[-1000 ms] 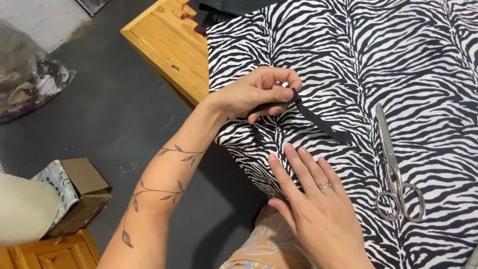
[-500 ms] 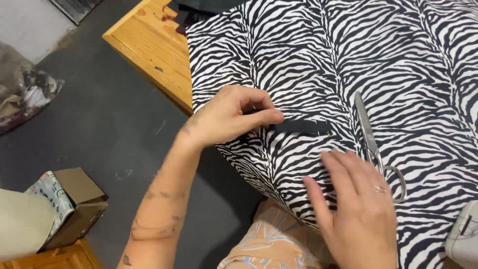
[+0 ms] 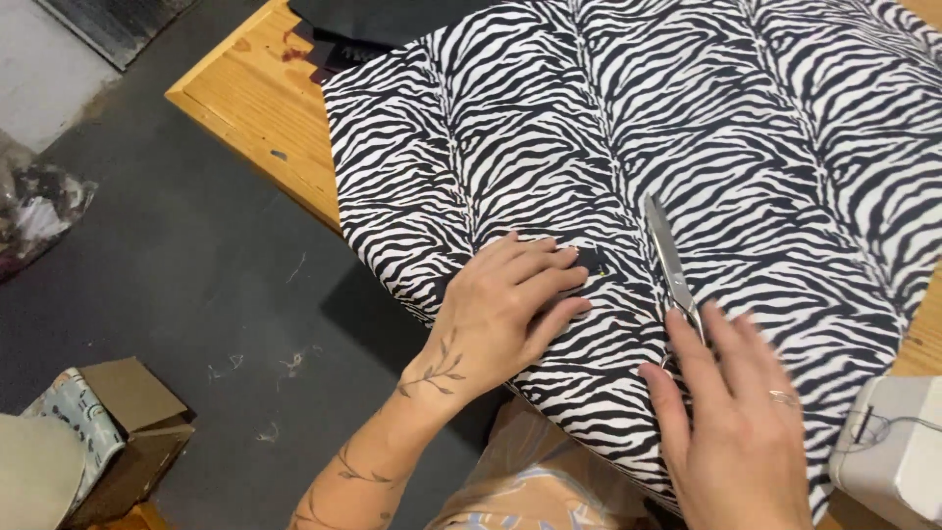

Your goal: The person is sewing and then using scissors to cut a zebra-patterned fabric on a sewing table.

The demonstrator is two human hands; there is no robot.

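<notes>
A black-and-white zebra-print fabric (image 3: 628, 128) covers a wooden table (image 3: 255, 108). My left hand (image 3: 510, 309) lies flat on the fabric near its front edge, fingers pressing down over a black strip (image 3: 592, 259) of which only a small end shows. My right hand (image 3: 736, 422) hovers over the fabric at the lower right, fingers spread, covering the handles of metal scissors (image 3: 667, 253) whose blades point away from me. Whether the fingers touch the scissors I cannot tell.
A white sewing machine corner (image 3: 893, 447) stands at the lower right. Black cloth (image 3: 383, 18) lies at the table's far end. On the dark floor to the left are a cardboard box (image 3: 128, 427) and a crumpled bag (image 3: 34, 211).
My left hand slid down and flattened over the black strip, hiding most of it. My right hand moved right, over the scissors' handles. The view shifted.
</notes>
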